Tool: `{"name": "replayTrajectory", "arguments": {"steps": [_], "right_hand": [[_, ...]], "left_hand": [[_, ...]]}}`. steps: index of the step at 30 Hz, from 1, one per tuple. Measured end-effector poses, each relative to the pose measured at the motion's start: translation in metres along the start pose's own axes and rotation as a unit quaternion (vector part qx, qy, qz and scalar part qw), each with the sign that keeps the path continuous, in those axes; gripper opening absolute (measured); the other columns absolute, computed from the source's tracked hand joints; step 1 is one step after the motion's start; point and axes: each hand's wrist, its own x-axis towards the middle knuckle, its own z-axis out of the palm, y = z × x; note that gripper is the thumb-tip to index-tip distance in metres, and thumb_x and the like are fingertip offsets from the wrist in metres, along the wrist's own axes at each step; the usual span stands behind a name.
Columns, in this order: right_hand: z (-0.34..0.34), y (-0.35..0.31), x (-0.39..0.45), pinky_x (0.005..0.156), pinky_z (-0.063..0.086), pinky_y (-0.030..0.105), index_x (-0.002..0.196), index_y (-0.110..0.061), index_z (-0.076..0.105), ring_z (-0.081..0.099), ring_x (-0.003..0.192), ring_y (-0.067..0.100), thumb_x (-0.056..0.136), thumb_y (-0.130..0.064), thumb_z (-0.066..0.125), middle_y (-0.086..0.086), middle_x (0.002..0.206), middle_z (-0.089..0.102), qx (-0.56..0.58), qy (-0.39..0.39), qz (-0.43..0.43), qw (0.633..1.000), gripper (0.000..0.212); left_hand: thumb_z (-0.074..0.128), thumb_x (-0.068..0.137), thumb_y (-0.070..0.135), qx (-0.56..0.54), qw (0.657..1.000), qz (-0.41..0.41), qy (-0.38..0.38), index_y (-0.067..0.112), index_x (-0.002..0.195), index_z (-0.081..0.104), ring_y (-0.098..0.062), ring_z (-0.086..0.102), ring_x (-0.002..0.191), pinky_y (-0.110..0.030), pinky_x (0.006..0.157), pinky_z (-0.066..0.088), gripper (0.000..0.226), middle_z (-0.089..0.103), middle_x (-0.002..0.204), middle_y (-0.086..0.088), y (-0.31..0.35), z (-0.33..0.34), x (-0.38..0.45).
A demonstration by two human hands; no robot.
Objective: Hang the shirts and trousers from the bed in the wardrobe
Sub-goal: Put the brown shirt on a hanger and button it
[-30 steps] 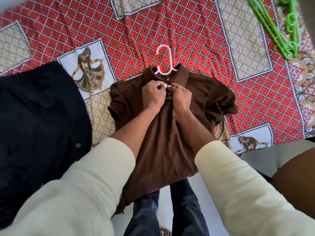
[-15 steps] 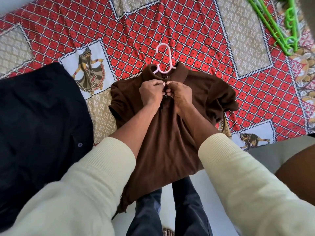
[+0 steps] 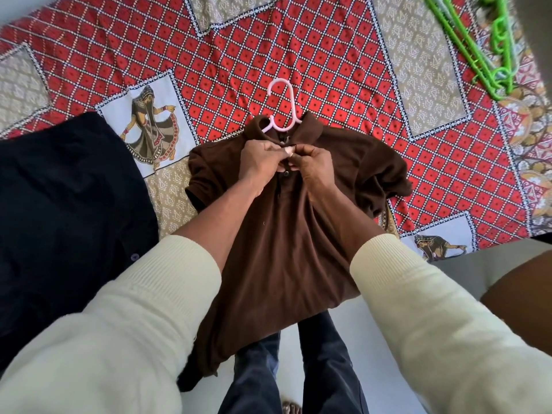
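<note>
Both hands pinch the placket of the brown polo shirt (image 3: pixel 286 249) just below its collar: the left hand (image 3: pixel 258 164) and right hand (image 3: pixel 313 167) meet with curled fingers, thumbs touching over the top button. The shirt lies face up at the near edge of the bed (image 3: pixel 328 55), hem hanging over it. A pink hanger (image 3: pixel 282 107) sits inside the collar, only its hook showing. A black garment (image 3: pixel 65 210) is cut off left; green hangers (image 3: pixel 484 49) lie at the far right corner. No writing is readable.
</note>
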Motion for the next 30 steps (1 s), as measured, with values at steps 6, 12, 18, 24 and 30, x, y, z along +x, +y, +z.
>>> {"name": "replayTrajectory", "arguments": {"steps": [6,12,18,24,30], "right_hand": [[0.001,-0.003,0.002,0.074,0.058,0.039,0.078,-0.008,0.072,0.068,0.07,0.03,0.093,-0.006,0.063,0.015,0.075,0.071,-0.042,0.008,-0.003,0.999,0.018],[0.001,-0.006,0.008,0.062,0.053,0.023,0.081,-0.003,0.074,0.062,0.064,0.012,0.088,-0.01,0.07,0.006,0.072,0.07,-0.038,0.003,0.024,0.999,0.01],[0.002,-0.001,0.007,0.074,0.055,0.032,0.081,-0.011,0.074,0.066,0.074,0.011,0.086,-0.015,0.07,0.0,0.079,0.073,-0.189,0.057,-0.047,0.979,0.007],[-0.001,-0.014,0.012,0.078,0.055,0.038,0.081,-0.019,0.074,0.067,0.085,0.02,0.08,-0.017,0.059,0.0,0.087,0.074,-0.331,0.023,-0.074,0.94,0.015],[0.008,-0.054,0.048,0.09,0.046,0.039,0.127,-0.005,0.052,0.057,0.106,0.031,0.091,-0.015,0.053,0.015,0.12,0.06,-0.369,0.085,-0.121,0.917,0.037]], "left_hand": [[0.065,0.093,0.013,0.102,0.994,0.03,0.008,0.006,0.089,0.076,-0.01,0.068,0.055,-0.021,0.053,0.055,0.014,0.073,0.078,-0.006,-0.001,0.003,0.008],[0.071,0.087,0.01,-0.05,0.998,-0.038,0.023,0.011,0.078,0.075,-0.014,0.058,0.054,-0.025,0.055,0.051,0.01,0.073,0.074,-0.007,-0.008,-0.004,0.012],[0.059,0.096,0.02,0.071,0.997,-0.016,0.016,-0.002,0.08,0.068,-0.015,0.055,0.052,-0.026,0.048,0.049,0.028,0.07,0.078,-0.017,-0.003,0.001,0.018],[0.06,0.095,0.021,0.062,0.993,-0.068,0.075,0.012,0.073,0.065,-0.021,0.064,0.065,-0.029,0.056,0.056,0.024,0.069,0.08,-0.008,-0.01,0.006,0.022],[0.066,0.086,0.013,0.202,0.961,0.059,0.182,0.013,0.115,0.054,-0.023,0.052,0.116,-0.026,0.086,0.041,0.031,0.054,0.125,-0.007,-0.005,-0.008,0.014]]}}
